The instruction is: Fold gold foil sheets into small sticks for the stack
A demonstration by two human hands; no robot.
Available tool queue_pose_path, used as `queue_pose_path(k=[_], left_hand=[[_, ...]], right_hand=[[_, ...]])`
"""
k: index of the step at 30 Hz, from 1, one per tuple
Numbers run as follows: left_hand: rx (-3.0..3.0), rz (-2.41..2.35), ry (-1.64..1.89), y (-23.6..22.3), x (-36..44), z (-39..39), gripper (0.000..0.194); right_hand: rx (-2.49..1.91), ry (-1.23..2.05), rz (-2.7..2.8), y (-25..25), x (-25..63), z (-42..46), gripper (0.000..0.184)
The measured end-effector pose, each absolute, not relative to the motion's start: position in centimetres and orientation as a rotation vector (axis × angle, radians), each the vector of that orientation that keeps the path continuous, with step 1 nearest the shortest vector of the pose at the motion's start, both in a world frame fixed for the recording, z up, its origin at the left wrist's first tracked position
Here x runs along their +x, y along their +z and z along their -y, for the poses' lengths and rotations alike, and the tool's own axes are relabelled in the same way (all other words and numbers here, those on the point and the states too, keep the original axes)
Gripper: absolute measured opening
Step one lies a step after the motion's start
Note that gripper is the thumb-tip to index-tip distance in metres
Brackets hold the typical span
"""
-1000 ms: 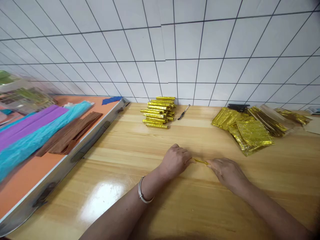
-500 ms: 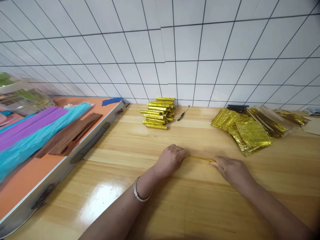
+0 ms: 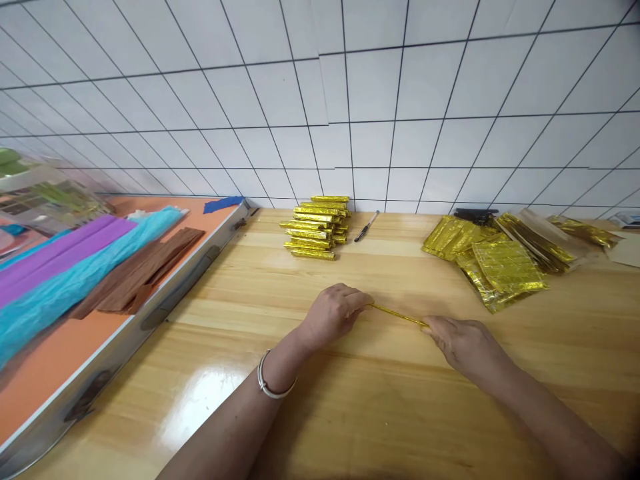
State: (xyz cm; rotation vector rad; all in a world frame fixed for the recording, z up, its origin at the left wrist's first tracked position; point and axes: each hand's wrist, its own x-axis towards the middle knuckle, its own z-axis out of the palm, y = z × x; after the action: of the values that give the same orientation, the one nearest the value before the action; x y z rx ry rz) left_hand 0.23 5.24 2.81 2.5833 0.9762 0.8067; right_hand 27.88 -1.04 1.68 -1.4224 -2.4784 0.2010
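A thin gold foil twist tie [image 3: 399, 314] is stretched between my two hands just above the wooden table. My left hand [image 3: 334, 313], with a silver bangle at the wrist, pinches its left end. Its right end is pinched by my right hand [image 3: 463, 345], a little lower in the view. The twist tie slants slightly down to the right. Behind my left hand lies a stack of gold foil bundles [image 3: 317, 228]. Flat gold foil packs [image 3: 510, 267], some overlapping, lie beyond my right hand.
A pen [image 3: 367, 227] lies beside the stack, near the tiled wall [image 3: 375, 87]. A black object [image 3: 476, 215] sits behind the packs. At left, a raised orange board [image 3: 175, 220] carries purple [image 3: 65, 250], turquoise [image 3: 100, 273] and brown crepe paper [image 3: 143, 273], plus a clear container [image 3: 55, 197].
My left hand has shifted slightly left and up, and my right hand slightly left. More of the twist tie shows between them, at a steeper slant.
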Motion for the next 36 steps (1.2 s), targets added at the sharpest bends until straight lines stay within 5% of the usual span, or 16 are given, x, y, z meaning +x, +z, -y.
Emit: queue_pose_path(k=[4,8,10,16,36], left_hand=[[1.922,-0.935,1.043,2.3,1.3,-5.2,0.019],[1.112,-0.754,1.139,1.8,3.4,-4.2,0.036],[0.939,-0.698,1.130,1.6,4.3,-3.6,0.026],[0.852,-0.676,1.179,1.8,4.8,-2.9,0.019],[0.823,-0.640,1.219,2.9,4.0,-3.4,0.025]], right_hand=[[-1.466,0.510,2.302,1.6,27.1,1.2,0.024],[-1.535,0.713,2.154,1.5,25.2,1.5,0.031],[-1.545,0.757,2.169,1.5,24.3,1.6,0.034],[-1.514,0.516,2.314,2.8,22.4,0.9,0.027],[-1.330,0.757,2.135,4.1,20.9,-0.7,0.031]])
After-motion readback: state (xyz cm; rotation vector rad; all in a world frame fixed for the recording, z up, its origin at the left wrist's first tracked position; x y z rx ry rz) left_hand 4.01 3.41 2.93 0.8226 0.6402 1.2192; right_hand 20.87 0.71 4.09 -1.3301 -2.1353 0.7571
